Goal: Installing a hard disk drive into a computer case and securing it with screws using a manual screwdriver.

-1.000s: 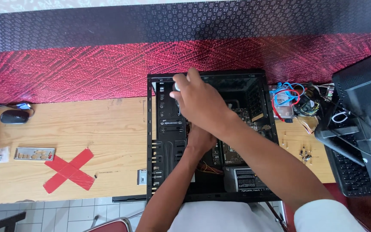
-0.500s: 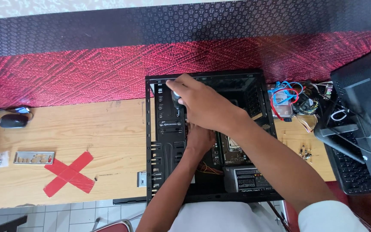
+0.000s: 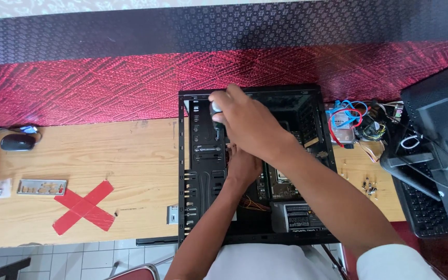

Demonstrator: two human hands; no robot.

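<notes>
Screwdriver point(image 3: 217, 115) stands upright in the open case point(image 3: 250, 92), right hand point(image 3: 247, 124) clenched on its handle; left hand point(image 3: 242, 166) lies beneath, grip hidden. Likely risk: the tip slips and gouges the board point(image 3: 281, 181), or a screw drops inside.

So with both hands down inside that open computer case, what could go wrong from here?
The right hand grips a screwdriver over the open case; a slip could perhaps gouge the motherboard beneath. The left hand sits low beside the tool, so a slip might jab it. Small loose screws lie on the wooden table near the forearm and could get brushed off.
</notes>
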